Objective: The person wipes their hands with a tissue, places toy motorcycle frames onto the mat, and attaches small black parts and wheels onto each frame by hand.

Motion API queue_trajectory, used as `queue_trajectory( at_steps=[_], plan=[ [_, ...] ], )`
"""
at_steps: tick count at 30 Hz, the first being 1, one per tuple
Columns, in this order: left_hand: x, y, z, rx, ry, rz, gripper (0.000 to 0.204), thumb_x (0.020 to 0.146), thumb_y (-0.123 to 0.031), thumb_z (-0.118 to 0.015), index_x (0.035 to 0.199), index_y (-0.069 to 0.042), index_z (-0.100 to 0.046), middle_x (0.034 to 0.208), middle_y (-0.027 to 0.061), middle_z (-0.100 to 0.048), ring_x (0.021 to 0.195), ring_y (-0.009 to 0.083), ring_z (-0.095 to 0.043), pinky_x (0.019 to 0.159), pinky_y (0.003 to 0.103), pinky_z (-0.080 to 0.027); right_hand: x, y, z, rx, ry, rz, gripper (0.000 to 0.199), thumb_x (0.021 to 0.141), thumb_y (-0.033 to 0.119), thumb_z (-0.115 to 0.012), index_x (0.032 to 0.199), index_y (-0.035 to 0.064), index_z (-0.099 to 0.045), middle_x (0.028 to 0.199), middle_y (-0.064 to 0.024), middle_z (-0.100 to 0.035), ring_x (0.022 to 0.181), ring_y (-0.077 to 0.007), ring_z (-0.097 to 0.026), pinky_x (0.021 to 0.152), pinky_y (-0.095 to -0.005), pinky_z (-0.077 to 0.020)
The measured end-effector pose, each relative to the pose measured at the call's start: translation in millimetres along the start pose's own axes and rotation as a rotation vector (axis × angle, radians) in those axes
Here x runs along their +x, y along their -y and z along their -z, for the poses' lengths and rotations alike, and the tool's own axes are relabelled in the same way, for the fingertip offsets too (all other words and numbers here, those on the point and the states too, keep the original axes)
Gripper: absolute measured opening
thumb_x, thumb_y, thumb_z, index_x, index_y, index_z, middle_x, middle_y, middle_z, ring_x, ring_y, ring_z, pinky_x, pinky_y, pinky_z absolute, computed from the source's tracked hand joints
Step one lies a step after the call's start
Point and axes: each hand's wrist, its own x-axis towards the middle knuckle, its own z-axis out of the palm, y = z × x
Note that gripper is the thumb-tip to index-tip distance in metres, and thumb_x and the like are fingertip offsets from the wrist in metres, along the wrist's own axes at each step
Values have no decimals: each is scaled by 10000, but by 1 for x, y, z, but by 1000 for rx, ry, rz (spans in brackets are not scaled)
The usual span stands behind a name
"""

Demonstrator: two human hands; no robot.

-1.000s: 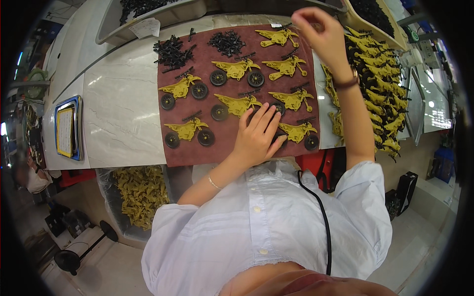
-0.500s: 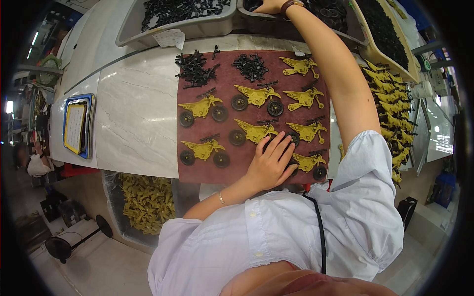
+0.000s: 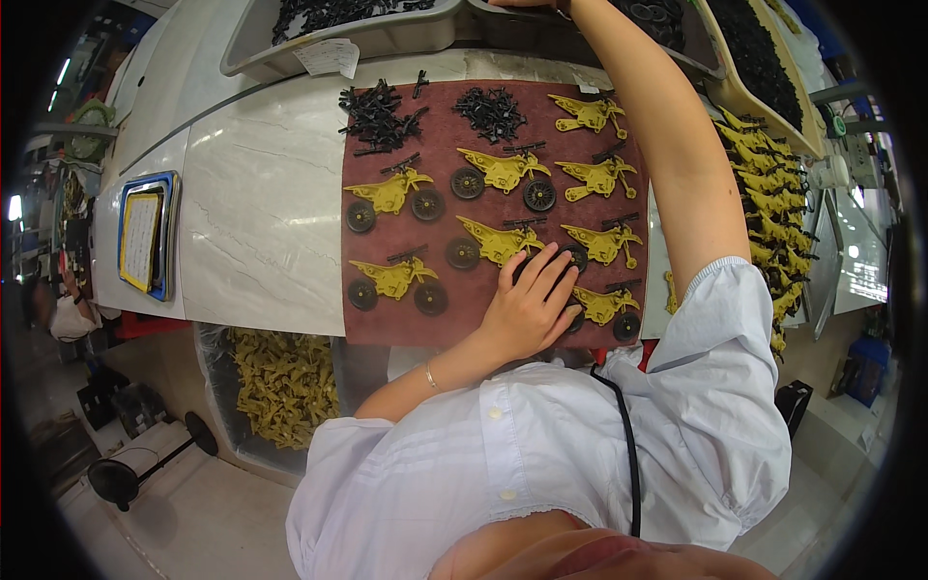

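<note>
A dark red mat (image 3: pixel 440 126) lies on the pale marble counter and carries several yellow toy motorbikes (image 3: pixel 391 191), some with black wheels fitted. My left hand (image 3: pixel 530 302) rests flat with fingers spread on the mat's near edge, touching a black wheel beside a yellow bike (image 3: pixel 604 303). My right arm (image 3: pixel 667 145) stretches far forward over the mat; its hand (image 3: pixel 527 4) is cut off at the picture's top edge, above grey trays, so what it holds is hidden. Two heaps of small black parts (image 3: pixel 377 114) sit at the mat's far end.
Grey trays (image 3: pixel 377 34) of black parts line the far side. A long pile of yellow bike bodies (image 3: pixel 764 203) runs down the right. A blue-framed tablet-like board (image 3: pixel 143 237) lies at left. A clear bag of yellow parts (image 3: pixel 280 382) hangs below the counter.
My right hand has left the bikes on the mat's far corner and reached further forward to the trays, out of the picture's top. My left hand stays on the mat.
</note>
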Motion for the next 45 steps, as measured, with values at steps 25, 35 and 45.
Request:
queue_trajectory(
  at_steps=[25, 35, 45],
  plan=[
    [0, -1, 0, -26, -13, 5, 441, 799, -255, -661, 1172, -32, -584, 1285, 136, -519, 1266, 297, -429, 1020, 495, -256, 11, -40, 7, 243, -119, 56, 223, 802, 216, -683, 893, 16, -721, 803, -93, -696, 647, -173, -602, 553, -320, -463],
    [2, 0, 1, -20, -25, 6, 435, 798, -255, -660, 1172, -46, -585, 1288, 124, -520, 1273, 284, -423, 1018, 507, -251, -97, -52, 35, 1684, -52, 270, 123, 880, 98, -607, 924, 3, -670, 890, -92, -708, 872, -196, -679, 790, -325, -565],
    [36, -10, 39, -1317, -261, 459, 664, 877, -195, -651, 1424, -72, -297, 1402, 122, -392, 1266, 245, -438, 1012, 423, -394, -258, 16, -99, 1567, -254, 98, 321, 890, 157, -592, 1188, 45, -555, 994, -21, -650, 787, -62, -640, 568, -199, -510]
  ],
)
